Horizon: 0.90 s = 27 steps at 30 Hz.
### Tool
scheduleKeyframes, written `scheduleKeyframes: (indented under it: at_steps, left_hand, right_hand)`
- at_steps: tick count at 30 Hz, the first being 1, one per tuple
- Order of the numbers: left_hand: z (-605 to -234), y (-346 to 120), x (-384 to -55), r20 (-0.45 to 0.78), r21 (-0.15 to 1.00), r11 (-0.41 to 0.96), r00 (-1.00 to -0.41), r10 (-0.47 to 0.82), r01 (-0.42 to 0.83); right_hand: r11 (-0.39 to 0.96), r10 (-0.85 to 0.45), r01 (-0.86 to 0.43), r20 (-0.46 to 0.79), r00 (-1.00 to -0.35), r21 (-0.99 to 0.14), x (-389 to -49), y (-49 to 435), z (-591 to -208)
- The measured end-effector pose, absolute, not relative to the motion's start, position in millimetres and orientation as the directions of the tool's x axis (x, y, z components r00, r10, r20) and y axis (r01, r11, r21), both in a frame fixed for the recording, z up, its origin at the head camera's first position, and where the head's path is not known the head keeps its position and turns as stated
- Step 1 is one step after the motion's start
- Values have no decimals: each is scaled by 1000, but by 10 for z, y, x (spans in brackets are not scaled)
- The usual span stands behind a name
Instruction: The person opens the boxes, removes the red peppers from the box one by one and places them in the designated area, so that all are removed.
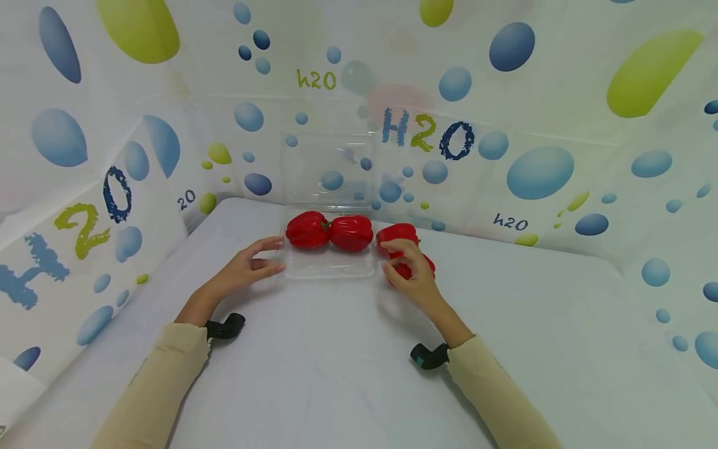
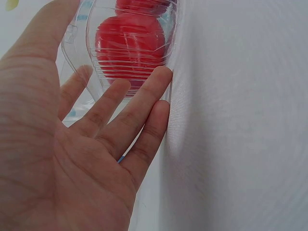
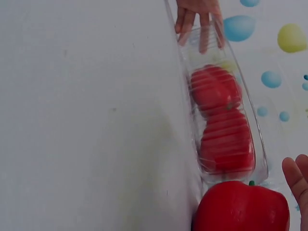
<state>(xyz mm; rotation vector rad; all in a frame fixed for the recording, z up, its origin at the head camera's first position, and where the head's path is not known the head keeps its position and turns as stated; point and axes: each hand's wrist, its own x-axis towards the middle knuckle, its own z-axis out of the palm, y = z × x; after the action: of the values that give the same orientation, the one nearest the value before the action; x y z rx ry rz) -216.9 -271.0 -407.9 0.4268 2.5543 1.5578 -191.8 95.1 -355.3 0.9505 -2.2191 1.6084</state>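
A clear plastic clamshell container (image 1: 331,269) lies on the table, its lid (image 1: 311,171) raised at the back. Inside, along the rear, sit two red bell peppers (image 1: 307,231) side by side. My left hand (image 1: 247,268) is at the container's left side, fingers extended against or very near its wall (image 2: 96,72). To the right of the container are two more red bell peppers, one farther back (image 1: 396,232) and one nearer (image 1: 429,265), partly hidden by my right hand (image 1: 414,274). That hand hovers over them, fingers bent but apart, near a pepper (image 3: 240,209) in the right wrist view.
A white cloth covers the table (image 1: 314,362). Behind and to the left hangs a white sheet (image 1: 348,37) printed with blue and green drops and "H2O" lettering. Black wrist cameras (image 1: 225,326) sit at both sleeve cuffs.
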Motion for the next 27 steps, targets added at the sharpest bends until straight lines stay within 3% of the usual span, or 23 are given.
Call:
scheduleKeyframes:
  at_steps: [10,27]
  left_hand:
    - [-4073,-2712,-2173,53,890,418,-951,306,185]
    - [-4054,-2701,-2157,55,893,412,-952,302,182]
  right_hand:
    - [149,-381,-648,561,-735,-747,-2069,835,-3740]
    - [215,-371,-580,483,-793,-786,-2011,632,-3608]
